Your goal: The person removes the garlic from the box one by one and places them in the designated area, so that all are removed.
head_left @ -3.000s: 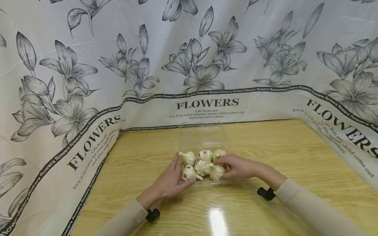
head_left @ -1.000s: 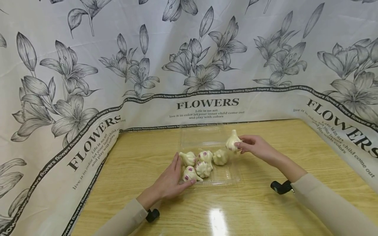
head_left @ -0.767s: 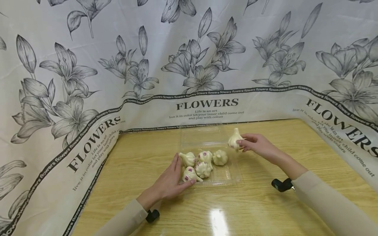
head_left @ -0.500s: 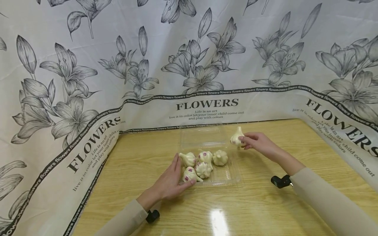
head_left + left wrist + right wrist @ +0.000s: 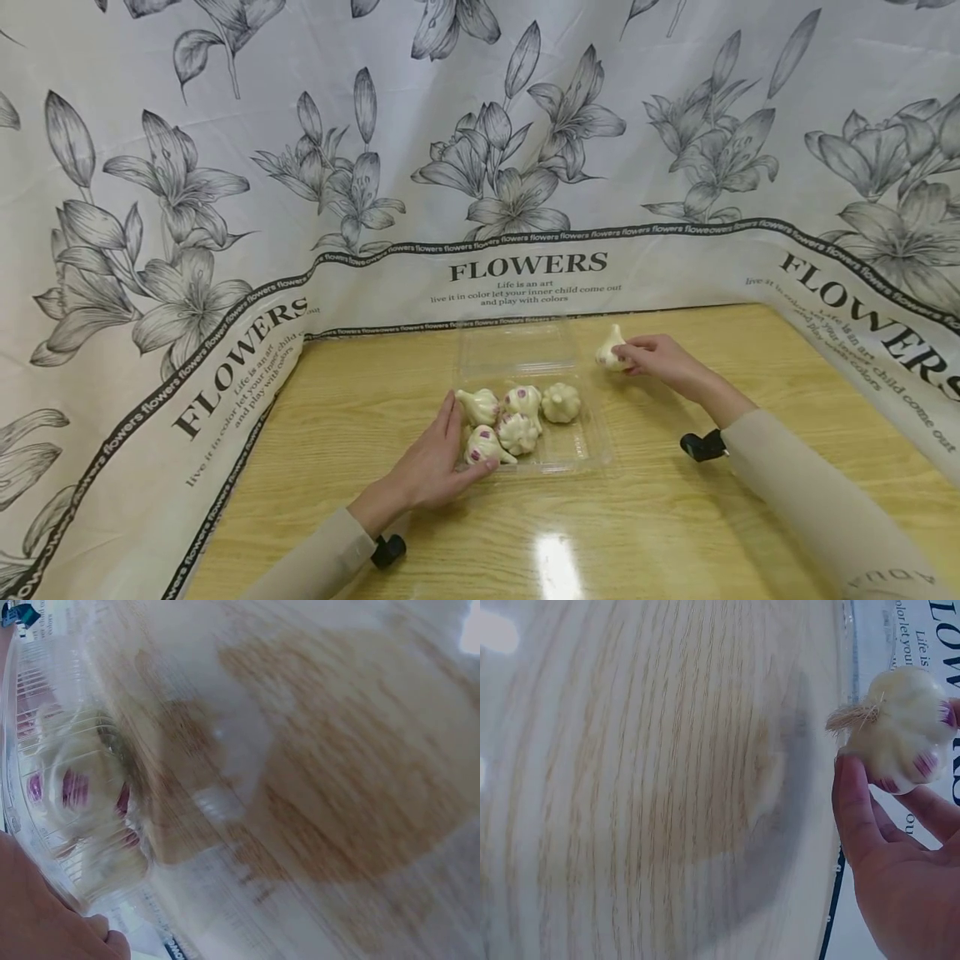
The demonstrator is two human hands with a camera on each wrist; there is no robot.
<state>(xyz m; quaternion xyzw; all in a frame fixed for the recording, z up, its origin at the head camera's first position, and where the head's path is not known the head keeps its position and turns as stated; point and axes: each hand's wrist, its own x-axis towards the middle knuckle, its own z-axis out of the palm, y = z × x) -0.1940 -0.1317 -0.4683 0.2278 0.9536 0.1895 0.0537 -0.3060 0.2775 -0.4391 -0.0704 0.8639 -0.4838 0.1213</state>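
Observation:
In the head view my right hand [image 5: 660, 360] pinches a garlic bulb [image 5: 611, 350] outside the box's back right corner, stem up. The right wrist view shows this garlic bulb [image 5: 907, 727] between fingertips and thumb, its root tuft facing the camera. My left hand [image 5: 429, 465] rests at the front left corner of a clear plastic box [image 5: 592, 450], its straight fingers along the left side and thumb along the front. Several garlic bulbs [image 5: 517, 433] with purple patches lie in the box. Through its ribbed wall the left wrist view shows blurred garlic bulbs [image 5: 75, 780].
The box's clear lid [image 5: 513, 346] lies folded back toward the rear curtain. A wooden table [image 5: 360, 383] spreads around the box. A white curtain [image 5: 525, 283] printed with flowers and lettering stands behind it and along both sides.
My right hand has lifted the garlic bulb from the box's front right and carried it out past the back right corner, lately a bit farther right. My left hand stays put.

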